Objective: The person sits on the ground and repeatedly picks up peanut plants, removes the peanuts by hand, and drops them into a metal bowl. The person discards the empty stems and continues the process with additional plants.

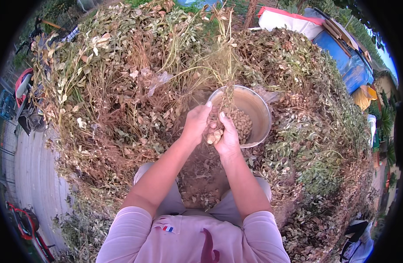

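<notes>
My left hand (197, 122) grips the root end of a dried peanut plant (228, 60), whose stems stretch away from me over a metal basin. Close beside it, my right hand (228, 137) has its fingers curled around a few peanut pods (215, 136), thumb pointing forward. Both hands meet above the basin's near left side. Inside the round basin (260, 113) lies a heap of loose peanuts (243, 124), partly hidden by my right hand. Whether the pods in my right hand are still attached to the roots, I cannot tell.
Heaped peanut plants (122, 108) surround me on both sides and in front. A scrap of clear plastic (159, 81) lies on the left heap. Blue plastic sheeting (333, 49) stands far right, a red-framed machine (25, 220) at lower left beside paved ground (39, 171).
</notes>
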`<action>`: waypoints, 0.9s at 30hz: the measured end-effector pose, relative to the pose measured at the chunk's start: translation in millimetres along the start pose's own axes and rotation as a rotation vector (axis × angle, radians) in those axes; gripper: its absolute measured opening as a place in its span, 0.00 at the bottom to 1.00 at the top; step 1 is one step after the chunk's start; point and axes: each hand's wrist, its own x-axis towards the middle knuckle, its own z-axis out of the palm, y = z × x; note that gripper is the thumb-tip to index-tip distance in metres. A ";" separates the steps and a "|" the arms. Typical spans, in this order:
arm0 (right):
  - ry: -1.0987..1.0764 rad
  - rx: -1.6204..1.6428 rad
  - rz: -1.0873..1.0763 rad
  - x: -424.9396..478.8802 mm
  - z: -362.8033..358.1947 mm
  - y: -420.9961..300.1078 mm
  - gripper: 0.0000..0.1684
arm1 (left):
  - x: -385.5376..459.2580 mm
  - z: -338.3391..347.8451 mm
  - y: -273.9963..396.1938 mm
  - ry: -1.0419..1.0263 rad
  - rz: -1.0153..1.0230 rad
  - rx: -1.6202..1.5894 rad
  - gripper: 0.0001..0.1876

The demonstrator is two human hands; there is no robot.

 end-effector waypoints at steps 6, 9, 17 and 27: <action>0.028 0.062 0.065 1.6 -8.0 -2.0 0.15 | -5.3 4.8 -2.8 -0.093 0.049 0.023 0.16; -0.002 0.009 0.056 -3.8 0.2 -3.8 0.18 | -8.7 0.9 -1.3 -0.140 0.063 0.061 0.15; -0.070 0.260 0.119 -10.0 12.7 -20.1 0.21 | 9.6 -22.8 -7.0 -0.160 -0.102 -0.212 0.18; 0.172 0.178 -0.114 2.3 -25.6 -63.0 0.15 | 73.8 21.4 -48.0 0.140 0.582 0.849 0.29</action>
